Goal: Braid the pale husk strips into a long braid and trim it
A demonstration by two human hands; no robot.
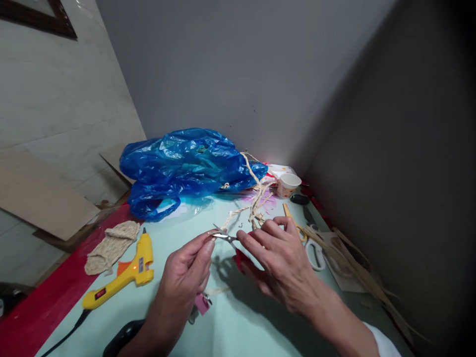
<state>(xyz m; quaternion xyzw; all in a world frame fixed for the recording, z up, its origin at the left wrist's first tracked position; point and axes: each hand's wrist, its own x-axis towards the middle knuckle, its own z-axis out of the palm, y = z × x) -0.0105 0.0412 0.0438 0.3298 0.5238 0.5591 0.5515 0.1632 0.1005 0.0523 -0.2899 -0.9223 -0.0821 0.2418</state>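
My right hand (277, 258) is closed round small scissors (225, 238) with red handles. Their slightly parted blades point left and reach the fingertips of my left hand (188, 267). Thumb and forefinger of that hand are pinched together; a tiny pale bit shows at the tips, too small to name. Just beyond the blades lies a twisted cord of pale plant fibre (238, 213), joining a loose tangle of fibre strands (258, 201). Below my left hand, partly hidden, is a small pink object with metal parts (203, 303).
A yellow glue gun (141, 263), its light glowing, lies left beside a woven fibre piece (111, 248). A blue plastic bag (186, 163) and a paper cup (289, 184) stand at the back. At right are white-handled scissors (315, 255), yellow scissors (288, 212) and long dry strips (357, 270).
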